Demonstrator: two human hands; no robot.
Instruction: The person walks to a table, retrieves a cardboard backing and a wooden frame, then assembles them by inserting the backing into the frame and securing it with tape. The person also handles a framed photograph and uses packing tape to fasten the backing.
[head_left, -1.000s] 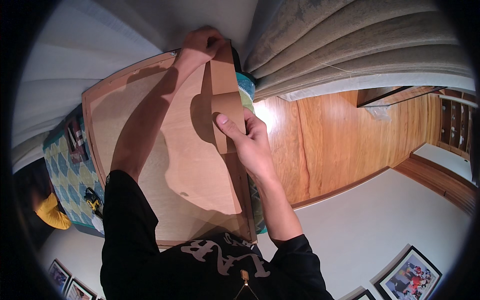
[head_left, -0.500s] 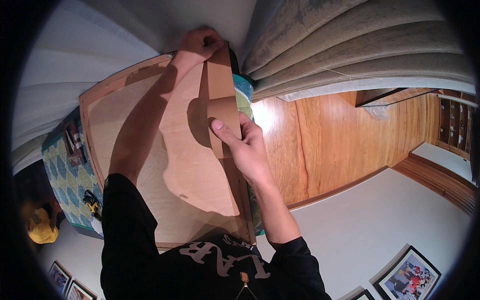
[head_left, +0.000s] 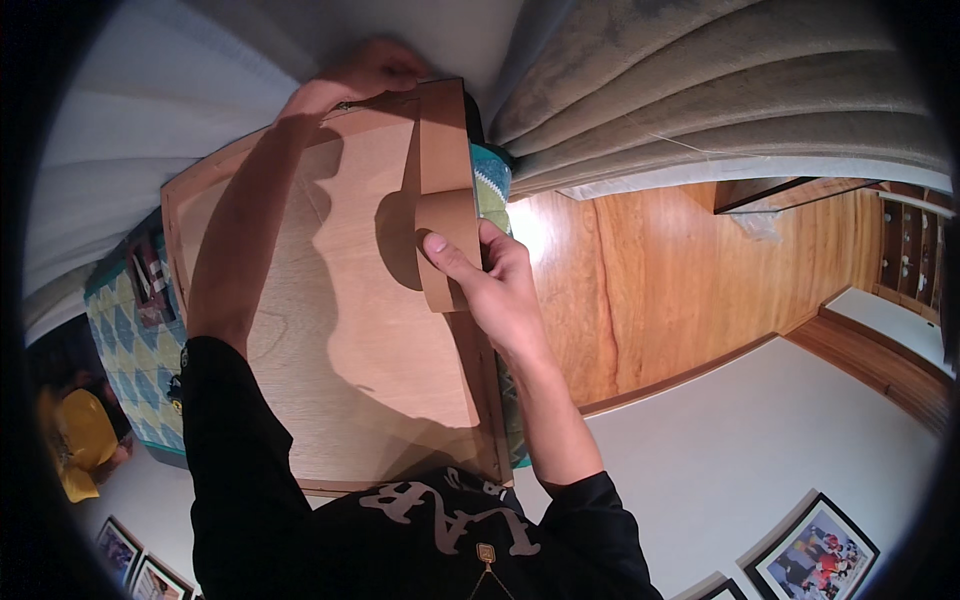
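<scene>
A wood-framed panel (head_left: 290, 290), pale inside with a brown border, lies flat before me. Along its right edge runs a wide strip of brown tape (head_left: 443, 130), coming off a roll of brown tape (head_left: 447, 235). My right hand (head_left: 500, 290) grips that roll, thumb on top and fingers round the outer side. At the panel's far edge is my left hand (head_left: 375, 70), just left of the strip's far end; its fingers are blurred and partly in shadow, so their hold is unclear.
Blue-green patterned cloth (head_left: 130, 350) lies beneath the panel, with a dark flat item (head_left: 150, 285) on it. Grey drapes (head_left: 700, 90) hang at the far right. A person in yellow (head_left: 85, 430) is at the far left. Wooden flooring (head_left: 640, 290) spreads to the right.
My left hand has come off the strip's far end and shifted left along the far edge. The right hand stays on the roll. The yellow-clad person has moved slightly.
</scene>
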